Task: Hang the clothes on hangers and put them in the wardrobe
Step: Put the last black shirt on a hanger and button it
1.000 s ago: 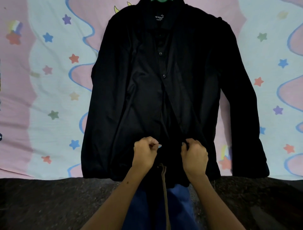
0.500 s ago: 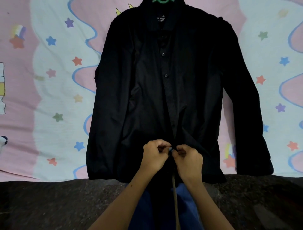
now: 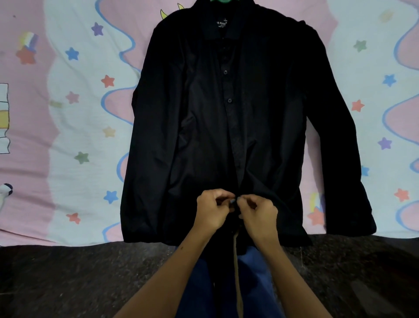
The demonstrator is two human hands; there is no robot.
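**Buttoning near the hem before it goes in the wardrobe**

You're laying the black shirt (image 3: 204,136) flat on the star-print bedsheet (image 3: 74,127), front up, so the placket is sitting straight while you work. The green hanger (image 3: 221,1) is already poking out at the collar. Your left hand (image 3: 213,210) and right hand (image 3: 257,213) are meeting at the placket near the hem, both pinching fabric, probably doing up a low button so it isn't slipping off later.
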